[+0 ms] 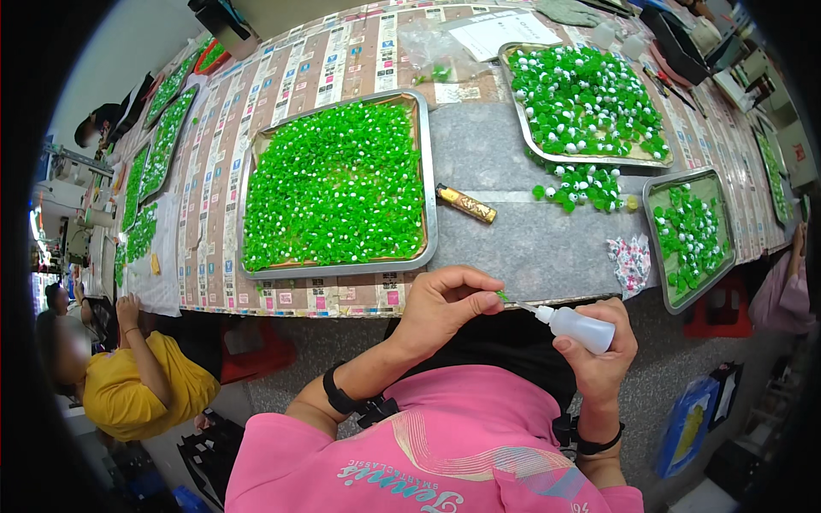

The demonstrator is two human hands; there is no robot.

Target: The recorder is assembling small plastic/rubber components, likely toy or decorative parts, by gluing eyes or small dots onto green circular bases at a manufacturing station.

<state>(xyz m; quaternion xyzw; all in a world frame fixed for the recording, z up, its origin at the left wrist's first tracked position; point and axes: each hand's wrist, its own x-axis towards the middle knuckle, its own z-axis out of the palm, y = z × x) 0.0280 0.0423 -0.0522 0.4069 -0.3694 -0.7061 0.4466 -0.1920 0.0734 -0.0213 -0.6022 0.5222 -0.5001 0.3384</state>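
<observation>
My left hand (436, 309) is closed in a pinch at the table's front edge, thumb and index finger on a small green plastic piece (502, 296). In my right hand (605, 359) lies a white squeeze bottle (583, 330), tilted to the left. Its thin nozzle points at the green piece; whether the two touch is too small to tell. Beyond my left hand stands a metal tray (426, 184) full of green pieces with white dots. A gold-and-black lighter-shaped object (466, 204) rests to the right of that tray.
Green pieces with white balls fill a far-right tray (590, 161), and several lie loose (581, 184) before it. A smaller tray (657, 256) overhangs the table edge beside a floral cloth (629, 263). A person in yellow (150, 385) works at the left; another sits at the far right.
</observation>
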